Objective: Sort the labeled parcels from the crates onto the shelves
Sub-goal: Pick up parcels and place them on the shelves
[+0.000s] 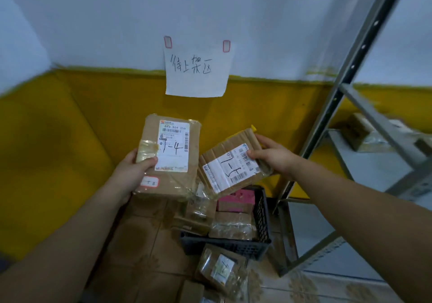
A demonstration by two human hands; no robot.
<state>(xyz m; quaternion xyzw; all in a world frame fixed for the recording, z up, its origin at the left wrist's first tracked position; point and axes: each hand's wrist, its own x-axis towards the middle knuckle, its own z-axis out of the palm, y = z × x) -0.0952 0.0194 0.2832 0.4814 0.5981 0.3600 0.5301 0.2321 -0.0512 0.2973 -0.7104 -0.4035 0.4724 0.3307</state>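
brown cardboard sat in both your hands, above the black crate (224,246). your left hand (133,172) gripped the taller parcel (170,158) by its left edge, long axis upright; your right hand (272,156) pinched the smaller parcel (230,166) at its right end, its length tilting up-right.

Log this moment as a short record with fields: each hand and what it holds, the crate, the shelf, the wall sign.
left hand: grips brown parcel, upright, label handwritten 7-4
right hand: pinches smaller parcel, tilted, handwriting looks like 1-5
crate: black, on the floor below both hands, more parcels inside
metal rack: at right, blurred taped box on one board
wall sign: white paper, handwritten, taped at top corners
floor parcel: labelled, in front of the crate
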